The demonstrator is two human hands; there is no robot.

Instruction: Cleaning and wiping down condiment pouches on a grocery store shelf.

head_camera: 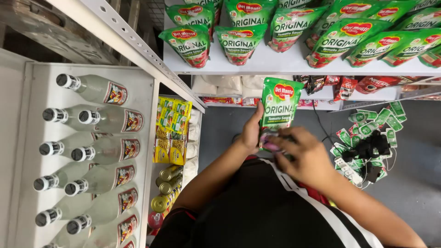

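Hands at chest ht, left (250, 133) & right (305, 156) both gripping green sauce pouch (279, 105), pouch upright above them.

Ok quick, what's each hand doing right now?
Left hand: grip closed on the green sauce pouch, held upright.
Right hand: fingers curled at the pouch's bottom edge, touching it; whether it grips cannot be told.

pouch (279, 103) base hidden, bottles (92, 151) cropped
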